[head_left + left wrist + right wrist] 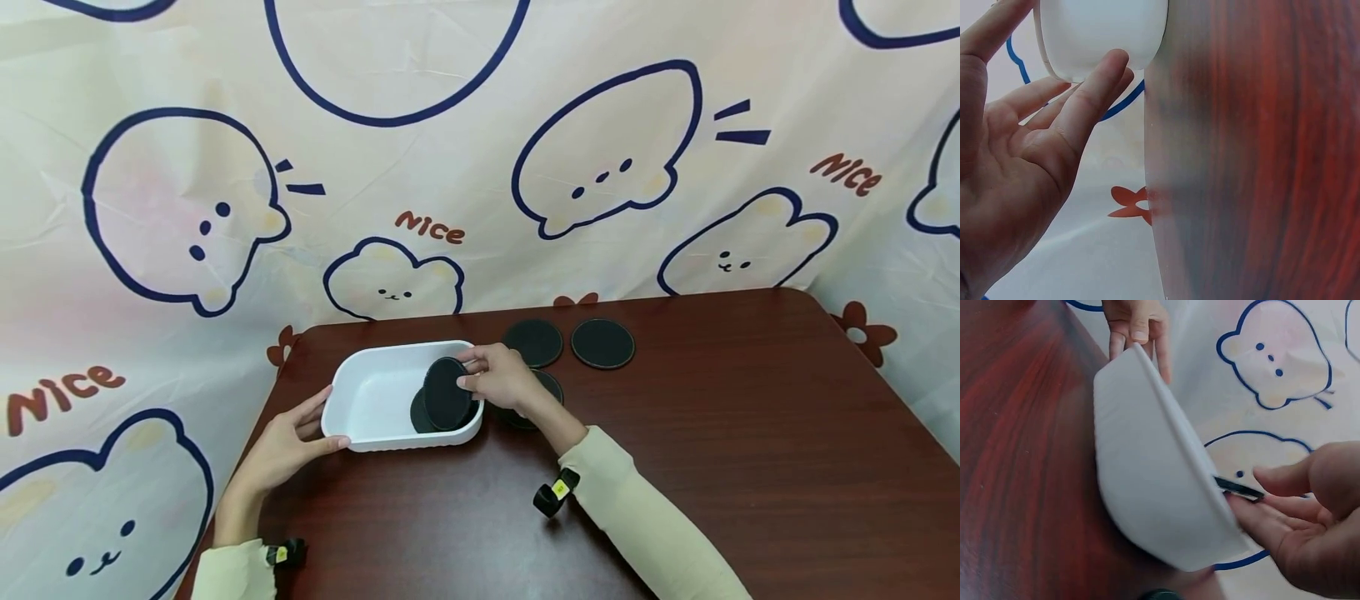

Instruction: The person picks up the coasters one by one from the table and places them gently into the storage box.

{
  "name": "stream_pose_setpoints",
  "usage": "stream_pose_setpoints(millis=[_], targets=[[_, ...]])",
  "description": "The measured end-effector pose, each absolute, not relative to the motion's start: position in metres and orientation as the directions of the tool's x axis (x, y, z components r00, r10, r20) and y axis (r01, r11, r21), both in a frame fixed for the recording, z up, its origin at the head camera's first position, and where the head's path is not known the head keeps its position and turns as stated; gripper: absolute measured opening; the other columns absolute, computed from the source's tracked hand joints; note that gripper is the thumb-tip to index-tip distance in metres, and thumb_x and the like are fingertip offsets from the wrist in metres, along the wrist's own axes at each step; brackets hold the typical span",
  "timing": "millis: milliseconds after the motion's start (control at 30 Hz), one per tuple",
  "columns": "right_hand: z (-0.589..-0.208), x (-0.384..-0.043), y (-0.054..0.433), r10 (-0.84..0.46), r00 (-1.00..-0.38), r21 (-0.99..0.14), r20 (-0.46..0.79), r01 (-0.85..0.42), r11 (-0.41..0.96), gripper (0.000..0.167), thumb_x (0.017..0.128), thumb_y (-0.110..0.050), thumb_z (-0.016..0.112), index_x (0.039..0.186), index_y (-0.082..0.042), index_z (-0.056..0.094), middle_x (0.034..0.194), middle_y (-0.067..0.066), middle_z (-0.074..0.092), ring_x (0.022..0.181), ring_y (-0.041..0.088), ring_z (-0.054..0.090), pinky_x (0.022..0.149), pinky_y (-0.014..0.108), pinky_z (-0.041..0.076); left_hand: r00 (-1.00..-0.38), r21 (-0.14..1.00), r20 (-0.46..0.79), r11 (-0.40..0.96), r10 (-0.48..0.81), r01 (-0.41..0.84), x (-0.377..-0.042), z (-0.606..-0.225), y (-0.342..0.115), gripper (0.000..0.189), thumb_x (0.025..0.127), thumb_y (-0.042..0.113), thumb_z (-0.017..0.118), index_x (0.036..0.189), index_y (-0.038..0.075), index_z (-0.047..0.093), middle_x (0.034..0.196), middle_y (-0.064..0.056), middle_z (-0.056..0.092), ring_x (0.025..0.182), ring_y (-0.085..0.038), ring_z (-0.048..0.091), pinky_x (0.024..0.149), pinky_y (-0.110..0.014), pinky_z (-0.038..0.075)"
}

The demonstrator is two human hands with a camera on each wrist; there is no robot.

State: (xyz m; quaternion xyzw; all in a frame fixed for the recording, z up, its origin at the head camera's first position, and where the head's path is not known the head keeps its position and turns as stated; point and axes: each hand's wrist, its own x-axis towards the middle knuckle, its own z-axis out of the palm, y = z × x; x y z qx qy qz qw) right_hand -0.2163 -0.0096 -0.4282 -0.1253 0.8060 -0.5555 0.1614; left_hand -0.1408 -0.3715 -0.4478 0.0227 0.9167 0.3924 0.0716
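Observation:
A white rectangular tray point(367, 400) sits on the brown table, towards its left back. My left hand point(281, 446) holds the tray's left end between thumb and fingers; the left wrist view shows that end of the tray point(1104, 37) against the fingertips. Over the tray's right part, my right hand point(501, 379) pinches a black round coaster point(447, 396) by its edge, tilted up. Beneath it, another black coaster point(422, 415) lies in the tray, partly covered. The right wrist view shows the held coaster point(1241, 489) edge-on, between thumb and fingers, at the tray's rim.
On the table point(712, 450), right of the tray, lie a back coaster point(534, 342), a farther right coaster point(603, 343) and a nearer coaster point(553, 387) partly hidden by my right hand. A printed cloth point(480, 167) hangs behind the table.

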Motion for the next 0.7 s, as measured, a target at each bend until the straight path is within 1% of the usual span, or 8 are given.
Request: stream_pose_setpoints(millis=[133, 167, 233, 333, 433, 567, 700], targets=[[-0.417, -0.21, -0.001, -0.394, -0.919, -0.842, -0.011, -0.204, 0.499, 0.042, 0.103, -0.019, 0.074, 0.143, -0.01, 0.069, 0.133, 0.013, 0.076, 0.121, 0.028, 0.074, 0.099, 0.045, 0.063, -0.989, 0.722, -0.107, 0.691, 0.1, -0.008, -0.141, -0.449, -0.372, 0.098, 0.093, 0.032, 0.086, 0.169, 0.007, 0.03, 0.165, -0.028, 0.045, 0.141, -0.051, 0.057, 0.106, -0.055, 0.054], [-0.415, -0.209, 0.003, -0.394, -0.919, -0.823, 0.014, -0.235, 0.518, 0.042, 0.103, -0.021, 0.073, 0.144, -0.01, 0.068, 0.134, 0.012, 0.076, 0.123, 0.028, 0.073, 0.101, 0.046, 0.062, -0.989, 0.722, -0.106, 0.692, 0.1, -0.007, -0.141, -0.449, -0.372, 0.098, 0.093, 0.032, 0.086, 0.169, 0.007, 0.03, 0.165, -0.028, 0.045, 0.141, -0.051, 0.057, 0.106, -0.055, 0.054], [-0.413, -0.208, 0.012, -0.401, -0.915, -0.817, 0.047, -0.266, 0.511, 0.043, 0.104, -0.02, 0.072, 0.145, -0.009, 0.067, 0.136, 0.014, 0.075, 0.122, 0.028, 0.074, 0.1, 0.046, 0.063, -0.99, 0.721, -0.103, 0.693, 0.101, -0.004, -0.141, -0.449, -0.372, 0.099, 0.093, 0.033, 0.087, 0.169, 0.007, 0.03, 0.165, -0.027, 0.045, 0.141, -0.051, 0.058, 0.106, -0.055, 0.054], [-0.416, -0.208, 0.028, -0.395, -0.916, -0.835, 0.064, -0.266, 0.482, 0.044, 0.103, -0.02, 0.073, 0.145, -0.008, 0.067, 0.135, 0.016, 0.075, 0.12, 0.028, 0.075, 0.099, 0.045, 0.064, -0.99, 0.719, -0.101, 0.695, 0.102, -0.002, -0.141, -0.449, -0.372, 0.1, 0.092, 0.035, 0.087, 0.17, 0.007, 0.03, 0.165, -0.027, 0.044, 0.141, -0.05, 0.058, 0.105, -0.055, 0.055], [-0.423, -0.206, 0.044, -0.371, -0.928, -0.872, 0.044, -0.216, 0.439, 0.044, 0.103, -0.02, 0.074, 0.144, -0.007, 0.067, 0.134, 0.015, 0.075, 0.12, 0.028, 0.076, 0.099, 0.044, 0.064, -0.989, 0.715, -0.103, 0.699, 0.103, -0.002, -0.141, -0.449, -0.372, 0.1, 0.092, 0.036, 0.087, 0.169, 0.007, 0.03, 0.165, -0.027, 0.045, 0.14, -0.051, 0.058, 0.105, -0.055, 0.056], [-0.432, -0.205, 0.064, -0.344, -0.939, -0.899, 0.016, -0.164, 0.406, 0.044, 0.102, -0.023, 0.075, 0.143, -0.008, 0.068, 0.134, 0.013, 0.075, 0.122, 0.028, 0.075, 0.103, 0.045, 0.063, -0.99, 0.711, -0.101, 0.703, 0.102, 0.0, -0.14, -0.449, -0.373, 0.1, 0.092, 0.036, 0.087, 0.17, 0.008, 0.031, 0.164, -0.027, 0.046, 0.139, -0.052, 0.059, 0.104, -0.055, 0.057], [-0.433, -0.207, 0.084, -0.336, -0.942, -0.905, 0.016, -0.157, 0.395, 0.044, 0.104, -0.025, 0.073, 0.144, -0.01, 0.067, 0.136, 0.016, 0.074, 0.123, 0.029, 0.075, 0.102, 0.046, 0.063, -0.99, 0.711, -0.097, 0.703, 0.102, 0.003, -0.14, -0.449, -0.374, 0.099, 0.093, 0.036, 0.086, 0.17, 0.008, 0.03, 0.165, -0.027, 0.045, 0.139, -0.052, 0.059, 0.104, -0.054, 0.057]])
